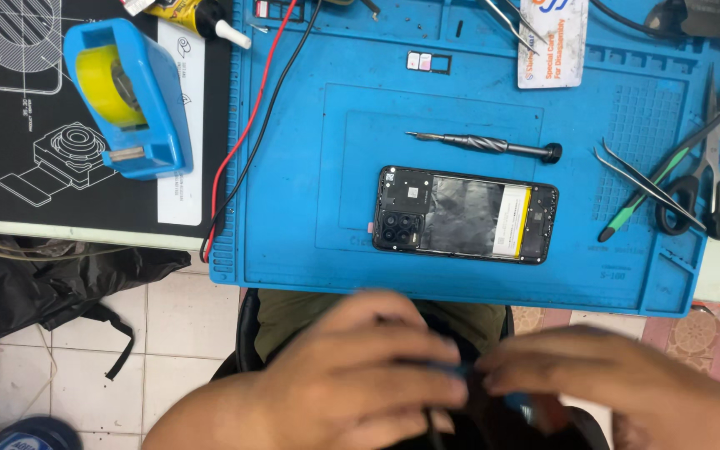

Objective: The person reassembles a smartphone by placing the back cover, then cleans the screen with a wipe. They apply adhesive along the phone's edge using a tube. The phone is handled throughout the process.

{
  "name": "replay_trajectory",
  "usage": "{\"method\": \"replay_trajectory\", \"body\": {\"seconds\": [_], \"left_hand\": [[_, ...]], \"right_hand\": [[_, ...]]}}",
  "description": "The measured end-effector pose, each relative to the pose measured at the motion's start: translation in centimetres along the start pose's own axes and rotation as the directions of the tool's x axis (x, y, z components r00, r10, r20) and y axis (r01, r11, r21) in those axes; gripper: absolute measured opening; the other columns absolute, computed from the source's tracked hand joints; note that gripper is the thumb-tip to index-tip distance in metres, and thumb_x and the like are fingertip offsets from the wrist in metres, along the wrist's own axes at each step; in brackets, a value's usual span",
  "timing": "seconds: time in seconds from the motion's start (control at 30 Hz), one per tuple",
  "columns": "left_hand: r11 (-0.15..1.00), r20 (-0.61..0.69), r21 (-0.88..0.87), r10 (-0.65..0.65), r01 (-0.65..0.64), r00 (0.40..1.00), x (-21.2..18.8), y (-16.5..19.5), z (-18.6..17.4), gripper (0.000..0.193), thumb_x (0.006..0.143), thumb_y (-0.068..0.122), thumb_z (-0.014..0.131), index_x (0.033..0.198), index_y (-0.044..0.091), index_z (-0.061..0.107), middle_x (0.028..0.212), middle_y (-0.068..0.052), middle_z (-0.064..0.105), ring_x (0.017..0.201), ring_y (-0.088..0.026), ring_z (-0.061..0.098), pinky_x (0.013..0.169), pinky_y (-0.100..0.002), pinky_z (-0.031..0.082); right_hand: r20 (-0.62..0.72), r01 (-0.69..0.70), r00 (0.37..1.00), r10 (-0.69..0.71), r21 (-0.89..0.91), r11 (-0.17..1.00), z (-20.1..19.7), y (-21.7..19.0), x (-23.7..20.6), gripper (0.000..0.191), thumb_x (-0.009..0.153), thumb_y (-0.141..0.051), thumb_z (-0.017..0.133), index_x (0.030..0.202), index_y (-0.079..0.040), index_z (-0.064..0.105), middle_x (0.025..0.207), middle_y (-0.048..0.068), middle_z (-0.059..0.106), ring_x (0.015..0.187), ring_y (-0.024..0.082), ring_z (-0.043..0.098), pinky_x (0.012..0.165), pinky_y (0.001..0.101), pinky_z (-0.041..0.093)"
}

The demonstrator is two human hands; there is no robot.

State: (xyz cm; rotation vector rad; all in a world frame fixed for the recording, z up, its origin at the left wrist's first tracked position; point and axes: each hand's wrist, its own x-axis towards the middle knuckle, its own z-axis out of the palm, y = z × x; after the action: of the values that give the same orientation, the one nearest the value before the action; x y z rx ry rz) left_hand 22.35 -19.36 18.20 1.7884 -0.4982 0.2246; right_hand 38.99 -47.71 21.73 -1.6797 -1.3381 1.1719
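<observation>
Crosswise, opened phone [467,214], cameras leftward.

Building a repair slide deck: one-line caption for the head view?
Opened phone on blue mat, screwdriver beside it; both hands below the bench.

I am noting the phone [467,213] lying centrally on the mat [293,167], screwdriver [485,146] behind it, tweezers [643,179] right, tape dispenser [131,96] left.

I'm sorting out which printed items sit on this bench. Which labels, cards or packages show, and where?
Card: top of the blue mat, white rectangle, orange and blue print.
Battery label: inside the opened phone, white and yellow strip.
Glue tube: top left, yellow and black, white nozzle.
</observation>
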Motion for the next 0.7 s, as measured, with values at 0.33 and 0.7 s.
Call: {"method": "replay_trajectory", "body": {"seconds": [0.33, 0.7], "left_hand": [[0.931, -0.521, 0.188, -0.175, 0.312, 0.835, -0.4, -1.5, -2.5, 0.043, 0.083, 0.004, 0.08, 0.123, 0.004, 0.064, 0.133, -0.011, 0.069, 0.121, -0.027, 0.063, 0.108, -0.036, 0.049], [0.856, -0.34, 0.385, -0.216, 0.345, 0.915, 1.6, -3.6, -1.7, 0.05, 0.08, 0.016, 0.084, 0.127, 0.006, 0.069, 0.141, -0.01, 0.064, 0.126, -0.031, 0.055, 0.108, -0.04, 0.046]], "right_hand": [[-0.413, -0.208, 0.894, -0.174, -0.727, 0.654, -3.3, -1.9, 6.3, 0.068, 0.062, -0.028, 0.088, 0.123, -0.006, 0.067, 0.129, 0.016, 0.065, 0.114, 0.036, 0.064, 0.094, 0.0475, 0.051], [-0.387, -0.171, 0.906, -0.173, -0.707, 0.686, -2.8, -0.7, 9.1, 0.067, 0.059, -0.026, 0.088, 0.12, -0.008, 0.068, 0.125, 0.015, 0.065, 0.114, 0.036, 0.064, 0.095, 0.047, 0.051]]}}
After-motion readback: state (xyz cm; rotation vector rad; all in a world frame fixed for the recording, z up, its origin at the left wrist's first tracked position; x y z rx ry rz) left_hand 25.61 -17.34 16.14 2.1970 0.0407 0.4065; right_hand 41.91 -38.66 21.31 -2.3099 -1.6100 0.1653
